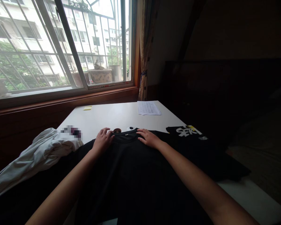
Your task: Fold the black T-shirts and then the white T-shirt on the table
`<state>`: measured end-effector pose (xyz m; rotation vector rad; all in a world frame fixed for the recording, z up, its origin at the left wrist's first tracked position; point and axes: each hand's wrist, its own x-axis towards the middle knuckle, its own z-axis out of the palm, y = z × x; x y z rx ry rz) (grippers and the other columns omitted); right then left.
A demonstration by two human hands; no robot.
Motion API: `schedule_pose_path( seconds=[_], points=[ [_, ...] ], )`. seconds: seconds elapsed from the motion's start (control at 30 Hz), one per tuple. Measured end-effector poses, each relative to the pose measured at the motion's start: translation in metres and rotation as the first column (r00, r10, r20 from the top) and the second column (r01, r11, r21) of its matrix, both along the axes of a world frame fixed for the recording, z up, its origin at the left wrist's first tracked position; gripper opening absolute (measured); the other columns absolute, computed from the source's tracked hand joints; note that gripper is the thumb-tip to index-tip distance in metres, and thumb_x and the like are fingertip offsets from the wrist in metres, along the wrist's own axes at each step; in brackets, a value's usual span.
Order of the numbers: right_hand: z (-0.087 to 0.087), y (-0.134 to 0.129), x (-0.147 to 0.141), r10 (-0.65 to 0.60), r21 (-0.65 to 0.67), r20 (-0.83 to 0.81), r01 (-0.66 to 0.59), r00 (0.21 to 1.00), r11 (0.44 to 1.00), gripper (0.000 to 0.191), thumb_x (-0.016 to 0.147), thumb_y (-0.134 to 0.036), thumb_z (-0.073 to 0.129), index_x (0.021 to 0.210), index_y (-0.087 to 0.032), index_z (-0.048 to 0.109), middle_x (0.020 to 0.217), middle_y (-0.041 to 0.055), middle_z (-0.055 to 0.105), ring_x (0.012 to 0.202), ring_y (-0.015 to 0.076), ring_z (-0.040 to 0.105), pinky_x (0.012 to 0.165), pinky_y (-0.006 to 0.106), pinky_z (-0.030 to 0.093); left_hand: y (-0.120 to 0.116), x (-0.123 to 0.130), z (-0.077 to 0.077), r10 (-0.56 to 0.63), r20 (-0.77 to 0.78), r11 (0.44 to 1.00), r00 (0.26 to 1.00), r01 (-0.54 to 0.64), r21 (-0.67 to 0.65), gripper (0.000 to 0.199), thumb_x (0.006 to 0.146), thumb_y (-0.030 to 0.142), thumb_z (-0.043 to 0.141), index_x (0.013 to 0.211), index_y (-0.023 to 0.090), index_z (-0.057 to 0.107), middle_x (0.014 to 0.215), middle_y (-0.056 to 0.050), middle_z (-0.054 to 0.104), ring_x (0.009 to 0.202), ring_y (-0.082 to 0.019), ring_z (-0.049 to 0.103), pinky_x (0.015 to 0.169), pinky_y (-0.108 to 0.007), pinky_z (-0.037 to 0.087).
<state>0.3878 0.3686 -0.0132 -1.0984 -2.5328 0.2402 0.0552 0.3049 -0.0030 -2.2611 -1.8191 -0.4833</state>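
Observation:
A black T-shirt [131, 175] lies spread over the white table with its neckline toward the far side. My left hand [103, 140] rests on the cloth left of the collar, fingers apart and slightly bent. Right of the collar, my right hand [149, 138] lies on the shirt with its fingers stretched out. Just beyond the neckline sit a brown round object [117, 130] and a white round object with a dark centre [130, 128], both partly hidden by the shirt.
A crumpled white garment [41, 153] lies at the left. On the right is a black garment with white lettering [201, 153]. Papers [149, 108] and a yellow note [87, 108] lie at the far end of the table [112, 114]. Behind stand a barred window [96, 47] and a curtain [144, 53].

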Motion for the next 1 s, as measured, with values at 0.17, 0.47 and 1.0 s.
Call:
schedule_pose_path(
  seconds=[0.17, 0.47, 1.0],
  points=[
    [0.003, -0.012, -0.001, 0.001, -0.018, 0.07, 0.0, 0.998, 1.0, 0.062, 0.097, -0.051, 0.053, 0.151, -0.022, 0.048, 0.162, 0.0088, 0.038, 0.149, 0.0267, 0.035, 0.124, 0.045, 0.027, -0.027, 0.005, -0.015, -0.069, -0.049, 0.992, 0.996, 0.063, -0.111, 0.059, 0.104, 0.049, 0.036, 0.151, 0.014, 0.045, 0.161, -0.014, 0.041, 0.153, -0.031, 0.025, 0.123, -0.049, 0.025],
    [0.003, -0.032, 0.0, -0.173, 0.063, 0.023, 0.171, 0.985, 0.983, 0.041, 0.096, -0.042, 0.055, 0.131, -0.021, 0.062, 0.139, 0.0109, 0.058, 0.129, 0.0259, 0.052, 0.108, 0.041, 0.046, -0.037, -0.004, -0.019, 0.09, -0.008, 0.984, 0.996, -0.09, -0.151, 0.067, 0.103, 0.052, 0.039, 0.155, 0.01, 0.035, 0.164, -0.018, 0.032, 0.15, -0.031, 0.034, 0.124, -0.045, 0.026],
    [-0.005, 0.008, 0.004, -0.092, -0.077, 0.17, 0.107, 0.981, 0.991, 0.069, 0.1, -0.061, 0.035, 0.157, -0.022, 0.039, 0.165, 0.0067, 0.033, 0.153, 0.0259, 0.025, 0.127, 0.043, 0.014, -0.004, -0.031, -0.018, -0.05, -0.03, 0.976, 0.998, 0.042, -0.212, 0.062, 0.104, 0.048, 0.034, 0.153, 0.011, 0.044, 0.161, -0.015, 0.039, 0.15, -0.029, 0.035, 0.125, -0.048, 0.025]
  ],
)
